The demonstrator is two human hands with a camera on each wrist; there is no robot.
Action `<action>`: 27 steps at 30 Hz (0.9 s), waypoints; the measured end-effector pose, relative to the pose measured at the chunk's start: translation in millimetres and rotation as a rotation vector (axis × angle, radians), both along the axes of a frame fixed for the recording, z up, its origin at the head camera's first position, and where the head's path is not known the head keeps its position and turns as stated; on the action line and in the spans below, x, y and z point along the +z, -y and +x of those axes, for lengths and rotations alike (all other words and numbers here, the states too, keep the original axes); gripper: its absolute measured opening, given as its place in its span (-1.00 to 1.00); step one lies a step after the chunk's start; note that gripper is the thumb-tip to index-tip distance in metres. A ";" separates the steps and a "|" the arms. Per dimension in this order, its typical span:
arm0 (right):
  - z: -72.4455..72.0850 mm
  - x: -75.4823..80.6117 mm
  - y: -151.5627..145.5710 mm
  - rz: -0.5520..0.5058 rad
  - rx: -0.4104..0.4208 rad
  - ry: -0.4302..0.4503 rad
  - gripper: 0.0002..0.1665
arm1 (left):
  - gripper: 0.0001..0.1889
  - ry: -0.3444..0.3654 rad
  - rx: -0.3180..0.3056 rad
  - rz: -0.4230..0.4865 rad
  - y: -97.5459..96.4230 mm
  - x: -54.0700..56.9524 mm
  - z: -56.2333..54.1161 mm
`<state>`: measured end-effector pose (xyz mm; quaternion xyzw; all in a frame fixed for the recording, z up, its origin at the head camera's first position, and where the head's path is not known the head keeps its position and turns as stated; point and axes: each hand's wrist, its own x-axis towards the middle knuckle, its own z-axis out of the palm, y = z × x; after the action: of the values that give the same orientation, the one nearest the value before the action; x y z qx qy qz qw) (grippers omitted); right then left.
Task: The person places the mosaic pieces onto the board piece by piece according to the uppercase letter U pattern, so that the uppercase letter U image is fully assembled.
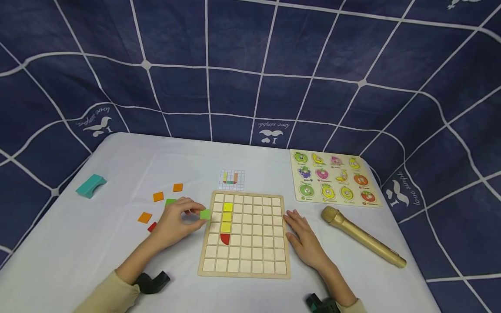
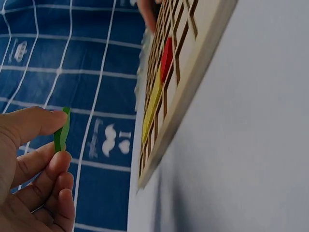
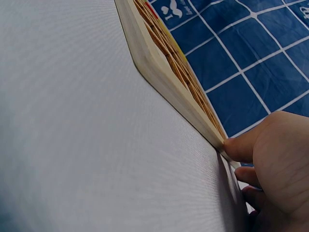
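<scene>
Hands [image 1: 307,244] by opp. board [image 1: 244,274] edges, L [image 1: 175,221] pinching grn sq. [image 1: 205,214]

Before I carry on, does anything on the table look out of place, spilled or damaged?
Nothing looks spilled or damaged. The yellow squares and red piece line up in one column of the grid board. Only the gold microphone, lying slantwise to the board's right, seems slightly odd: it looks unrelated to this work.
</scene>
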<state>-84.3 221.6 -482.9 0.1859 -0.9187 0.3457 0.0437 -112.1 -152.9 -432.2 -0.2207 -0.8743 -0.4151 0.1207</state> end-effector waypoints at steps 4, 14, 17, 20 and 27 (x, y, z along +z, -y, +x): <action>0.0 -0.2 0.2 0.003 -0.003 0.006 -0.45 | -0.70 0.045 -0.086 -0.005 -19.5 -3.4 3.6; 0.1 0.3 -0.1 0.004 -0.005 0.005 -0.45 | -0.72 0.077 -0.199 -0.046 -56.3 -16.9 10.7; 0.1 0.5 -0.3 0.003 -0.004 0.003 -0.45 | -0.73 0.089 -0.216 -0.070 -62.8 -20.3 11.5; 0.2 0.5 -0.4 0.002 -0.003 0.008 -0.45 | -0.73 0.102 -0.223 -0.088 -67.3 -23.8 11.6; 0.3 0.6 -0.2 -0.001 -0.004 0.011 -0.45 | -0.74 0.097 -0.214 -0.155 -72.2 -28.3 10.6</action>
<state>-83.9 221.8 -482.3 0.1821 -0.9192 0.3468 0.0396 -101.5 -80.7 -460.5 -0.3008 -0.8801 -0.3669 0.0159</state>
